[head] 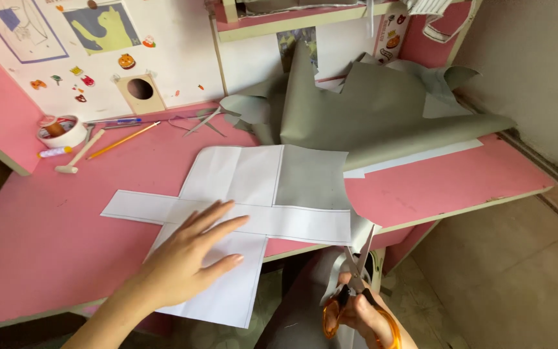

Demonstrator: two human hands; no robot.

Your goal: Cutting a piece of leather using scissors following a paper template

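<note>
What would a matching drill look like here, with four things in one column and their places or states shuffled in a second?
Things:
1. left hand
2. scissors
3. tape roll
4. grey sheet

Places or states:
A. curled up at the back of the desk
B. pressed flat on the white cross-shaped paper
C. far left of the desk, beside a pencil
D. in the right hand, blades open at the paper's edge

Pairs: 1-B, 2-D, 3-C, 4-A

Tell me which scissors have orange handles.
The scissors in the right hand, cutting at the desk's front edge; the other pair lies grey at the back.
</note>
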